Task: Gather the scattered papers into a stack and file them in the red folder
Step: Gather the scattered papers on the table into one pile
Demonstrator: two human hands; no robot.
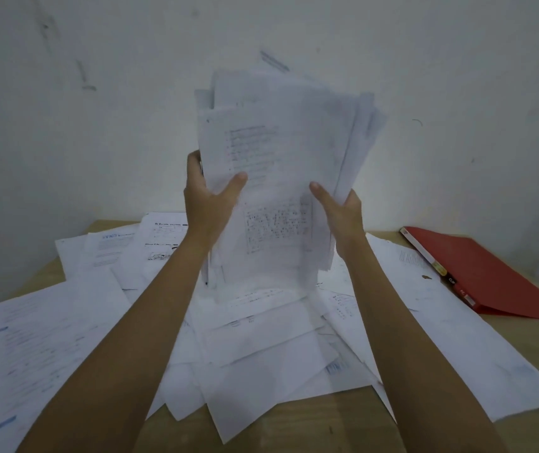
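A thick, uneven stack of white printed papers (278, 152) stands upright in the air above the table, its sheets fanned and misaligned at the top. My left hand (207, 199) grips the stack's left edge, thumb on the front sheet. My right hand (340, 207) grips the right edge, thumb also on the front. Below, many loose sheets (261, 348) lie scattered and overlapping across the table. The red folder (490, 276) lies shut at the far right of the table, spine toward the papers.
The wooden table (441, 420) shows bare at the front right and at the back left corner. A marked white wall (98, 125) rises close behind the table. Large sheets (32, 348) cover the left side up to the frame edge.
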